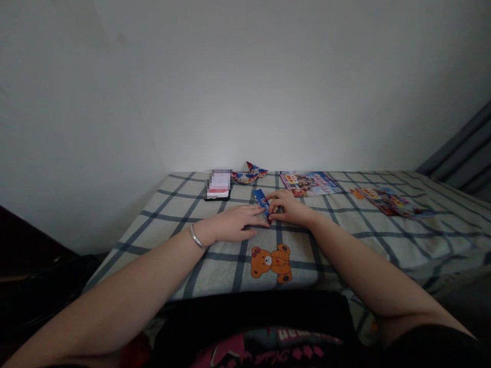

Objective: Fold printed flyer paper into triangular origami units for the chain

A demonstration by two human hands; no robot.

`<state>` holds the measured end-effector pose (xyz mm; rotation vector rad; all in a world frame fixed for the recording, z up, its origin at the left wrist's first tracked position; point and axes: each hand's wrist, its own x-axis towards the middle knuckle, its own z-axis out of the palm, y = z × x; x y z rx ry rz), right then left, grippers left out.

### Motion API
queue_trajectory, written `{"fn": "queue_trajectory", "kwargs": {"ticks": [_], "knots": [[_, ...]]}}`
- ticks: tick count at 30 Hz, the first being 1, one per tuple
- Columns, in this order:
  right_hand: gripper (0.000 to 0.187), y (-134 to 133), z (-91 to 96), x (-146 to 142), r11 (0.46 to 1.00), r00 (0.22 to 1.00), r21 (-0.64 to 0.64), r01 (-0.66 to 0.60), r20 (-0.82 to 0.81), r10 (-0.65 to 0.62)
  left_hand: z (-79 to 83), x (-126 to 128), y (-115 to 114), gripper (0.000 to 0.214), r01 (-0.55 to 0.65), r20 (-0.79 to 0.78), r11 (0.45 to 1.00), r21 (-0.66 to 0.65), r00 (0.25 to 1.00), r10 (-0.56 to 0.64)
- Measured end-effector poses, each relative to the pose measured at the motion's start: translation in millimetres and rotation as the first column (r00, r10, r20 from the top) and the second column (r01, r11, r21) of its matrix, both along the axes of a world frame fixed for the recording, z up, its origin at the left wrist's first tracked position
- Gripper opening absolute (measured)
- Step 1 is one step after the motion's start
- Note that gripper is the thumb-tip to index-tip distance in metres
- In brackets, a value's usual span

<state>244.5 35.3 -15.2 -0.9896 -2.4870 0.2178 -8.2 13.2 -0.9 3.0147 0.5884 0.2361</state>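
A narrow blue strip of folded printed paper lies on the checked cloth, its near end between my two hands. My left hand rests flat from the left, fingers stretched out, with the fingertips on the strip's left edge. On the other side my right hand has its fingers bent and closed on the strip's right edge. The fingers hide part of the paper. Behind the strip sits a pointed folded paper shape in red, white and blue.
A phone with a lit screen lies left of the paper shape. Colourful printed sheets lie at the back right, with more sheets farther right. A white wall rises behind the cloth; a grey curtain hangs at right.
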Motion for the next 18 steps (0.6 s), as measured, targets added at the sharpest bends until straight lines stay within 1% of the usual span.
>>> {"fn": "queue_trajectory", "kwargs": {"ticks": [4, 7, 13, 18], "knots": [[0.010, 2, -2.8, -1, 1.000, 1.000, 0.005, 0.000, 0.005, 0.000, -1.5, -1, 2, 0.039, 0.004, 0.033, 1.000, -0.022, 0.999, -0.004], [0.010, 2, -3.8, -1, 1.000, 1.000, -0.007, 0.002, 0.009, -0.002, -0.7, 0, 0, 0.040, -0.016, 0.036, 0.999, -0.036, 0.999, 0.018], [0.014, 3, -6.0, -1, 0.999, 0.998, -0.023, 0.044, 0.037, -0.043, -1.2, 3, -8, 0.047, -0.061, -0.019, 0.998, 0.031, 0.998, 0.062], [0.016, 3, -8.0, -2, 0.997, 0.995, -0.022, 0.076, 0.066, -0.074, -2.2, 6, -8, 0.042, -0.097, -0.021, 0.994, 0.044, 0.995, 0.098]]}}
